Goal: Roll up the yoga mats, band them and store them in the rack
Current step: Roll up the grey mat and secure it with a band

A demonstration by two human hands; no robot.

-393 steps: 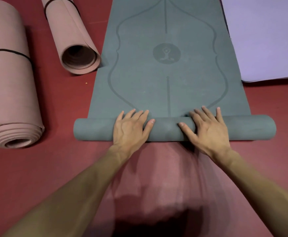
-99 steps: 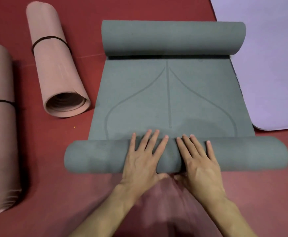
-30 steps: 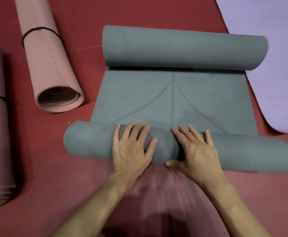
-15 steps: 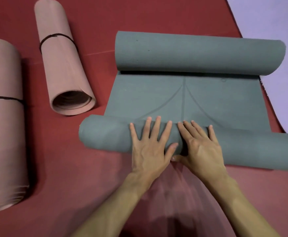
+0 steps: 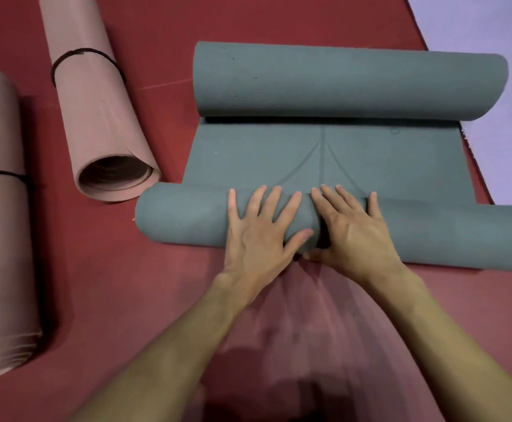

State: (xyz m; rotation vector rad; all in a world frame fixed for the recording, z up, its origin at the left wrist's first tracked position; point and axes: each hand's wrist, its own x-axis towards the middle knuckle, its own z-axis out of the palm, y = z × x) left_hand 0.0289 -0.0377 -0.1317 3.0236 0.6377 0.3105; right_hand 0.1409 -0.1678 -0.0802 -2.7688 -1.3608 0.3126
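Grip: my left hand [image 5: 260,236] and right hand [image 5: 355,236] press flat, fingers spread, on green mat roll [image 5: 184,217].
Risk: uneven pushing could cone the ends.

- The left hand [image 5: 260,236] is laid palm down, with its fingers [image 5: 274,204] held straight and spread and the thumb stretched toward the other hand.
- The right hand [image 5: 356,236] is laid palm down just beside it, fingers [image 5: 344,201] straight and fanned, thumb kept low at the near side.
- Both bare forearms, the left forearm [image 5: 172,345] and the right forearm [image 5: 449,339], are extended forward and angled inward.
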